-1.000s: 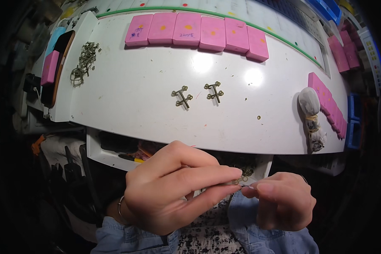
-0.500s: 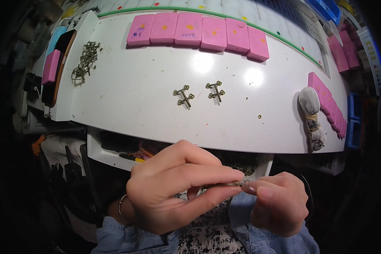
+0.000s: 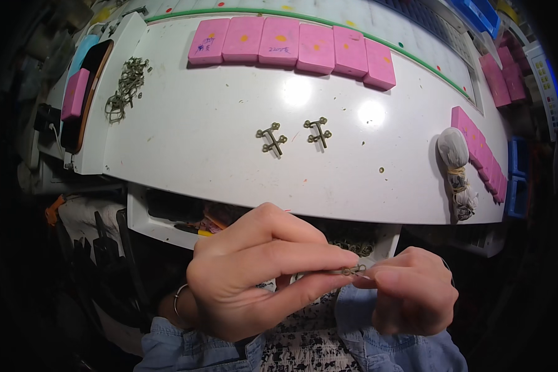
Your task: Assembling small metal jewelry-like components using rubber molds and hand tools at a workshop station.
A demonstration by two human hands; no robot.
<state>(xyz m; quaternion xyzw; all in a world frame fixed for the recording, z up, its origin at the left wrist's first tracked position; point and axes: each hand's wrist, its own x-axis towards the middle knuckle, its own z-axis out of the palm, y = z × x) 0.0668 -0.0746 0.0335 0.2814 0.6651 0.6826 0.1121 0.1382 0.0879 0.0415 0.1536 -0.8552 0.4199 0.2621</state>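
Observation:
Over the table's near edge, my left hand [image 3: 260, 273] pinches a small olive-green piece with ring-shaped ends [image 3: 355, 270] between thumb and fingers. Most of that piece is hidden by the fingers. My right hand [image 3: 415, 290] is closed with thumb against finger, close by the ringed end. Something thin and pale shows at its fingertips, too small to name. Two olive-green branched pieces with round looped ends lie side by side on the white table: the left one [image 3: 271, 140] and the right one [image 3: 318, 132].
Pink blocks [image 3: 280, 42] stand in a row at the back, and more pink blocks [image 3: 477, 144] line the right edge. A bundled whitish bag [image 3: 454, 149] lies there too. On the left are a pile of olive-green bits [image 3: 129, 84] and a phone [image 3: 92, 102]. An open drawer [image 3: 158, 230] sits below.
My right hand has shifted slightly up and right. The ringed end shows a little differently at my left fingertips. The table view has moved slightly; the pieces on it lie unchanged.

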